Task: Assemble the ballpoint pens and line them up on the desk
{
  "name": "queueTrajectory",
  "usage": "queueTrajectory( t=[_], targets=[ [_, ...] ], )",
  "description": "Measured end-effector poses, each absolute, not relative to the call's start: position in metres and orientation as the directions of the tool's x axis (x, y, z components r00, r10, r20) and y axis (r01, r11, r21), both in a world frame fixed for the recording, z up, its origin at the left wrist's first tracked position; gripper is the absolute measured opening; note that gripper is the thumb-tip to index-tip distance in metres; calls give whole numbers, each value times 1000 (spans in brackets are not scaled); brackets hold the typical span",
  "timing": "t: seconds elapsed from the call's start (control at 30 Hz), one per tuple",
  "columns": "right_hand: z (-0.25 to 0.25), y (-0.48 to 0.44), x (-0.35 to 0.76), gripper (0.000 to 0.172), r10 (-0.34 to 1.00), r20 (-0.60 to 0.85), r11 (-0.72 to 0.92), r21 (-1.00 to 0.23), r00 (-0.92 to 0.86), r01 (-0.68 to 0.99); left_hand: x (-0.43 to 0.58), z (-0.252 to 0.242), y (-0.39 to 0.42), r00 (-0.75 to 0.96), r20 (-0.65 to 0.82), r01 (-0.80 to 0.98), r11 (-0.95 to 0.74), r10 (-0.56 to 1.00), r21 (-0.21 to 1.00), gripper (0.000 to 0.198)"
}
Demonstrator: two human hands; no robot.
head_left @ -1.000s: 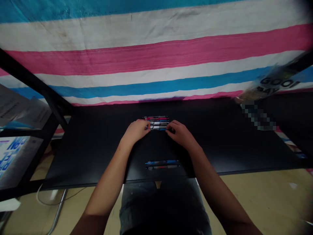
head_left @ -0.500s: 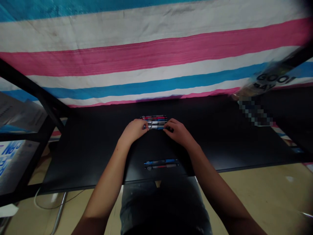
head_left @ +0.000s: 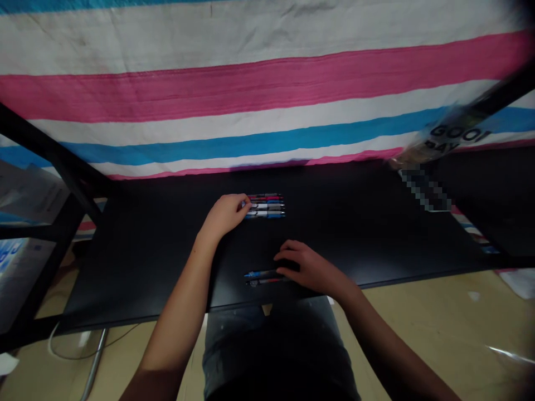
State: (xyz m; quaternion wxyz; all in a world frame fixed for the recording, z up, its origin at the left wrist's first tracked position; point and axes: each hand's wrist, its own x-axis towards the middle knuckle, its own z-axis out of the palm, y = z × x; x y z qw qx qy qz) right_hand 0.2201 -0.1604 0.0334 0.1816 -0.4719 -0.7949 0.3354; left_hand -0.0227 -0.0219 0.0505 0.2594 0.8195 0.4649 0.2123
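A row of several pens [head_left: 267,206] lies side by side on the black table, with red, white and blue barrels. My left hand [head_left: 228,213] is at their left ends, thumb and forefinger closed on the end of a white pen [head_left: 264,206]. Nearer the front edge lie a blue pen [head_left: 259,274] and, just below it, a dark pen [head_left: 261,282] with some red. Over the right ends of these two hovers my right hand [head_left: 307,267], fingers apart and holding nothing; it covers those ends, and whether it touches them I cannot tell.
The black table [head_left: 159,256] stretches to both sides. A striped sheet [head_left: 251,89] hangs behind it. At the right back are a clear plastic bag [head_left: 443,136] and a pixelated object [head_left: 426,189]. Boxes [head_left: 25,273] stand on a rack at the left.
My right hand has left the right ends of the row and come down toward the two front pens, its fingers opening. My left hand stays at the row's left ends.
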Motion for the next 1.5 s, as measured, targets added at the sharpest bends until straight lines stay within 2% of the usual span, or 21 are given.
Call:
queueTrajectory(
  t=[0.1, 0.33, 0.43, 0.53, 0.67, 0.8, 0.9, 1.13, 1.33, 1.47, 1.5],
  targets=[
    [23, -165, 219, 8, 868, -1, 351, -707, -497, 614, -21, 51, -23, 460, 147, 587, -424, 876, 689, 19],
    [16, -164, 219, 12, 904, 129, 371, -713, -408, 595, -13, 54, -32, 518, 155, 446, -420, 841, 790, 22],
    [14, -169, 226, 15, 894, 133, 383, -722, -428, 576, -9, 60, -37, 592, 118, 441, -443, 798, 780, 21],
    [12, -170, 232, 10, 896, 134, 379, -727, -423, 572, -6, 65, -50, 652, 55, 459, -452, 756, 765, 18],
    [13, -164, 228, 12, 924, 85, 291, -787, -372, 543, -5, 55, -81, 696, -1, 505, -489, 718, 711, 15],
    [17, -153, 220, 17, 956, -21, 141, -844, -294, 518, -8, 35, -110, 671, -31, 592, -510, 741, 624, 19],
    [20, -143, 215, 23, 957, -43, 112, -857, -286, 503, -10, 23, -119, 633, -1, 631, -515, 774, 580, 22],
    [12, -140, 207, 24, 969, -24, 70, -928, -247, 366, -21, 12, -119, 629, 53, 516, -467, 776, 718, 29],
    [0, -151, 200, 13, 982, 67, 114, -955, -175, 273, -25, 7, -123, 579, 24, 568, -424, 815, 705, 30],
    [-2, -153, 201, 28, 989, -11, 18, -981, -150, 193, -19, 13, -129, 542, 39, 579, -407, 839, 707, 28],
    [-2, -152, 201, 28, 990, -43, -15, -981, -137, 195, -17, 14, -130, 539, 42, 577, -405, 841, 709, 27]
  ],
)
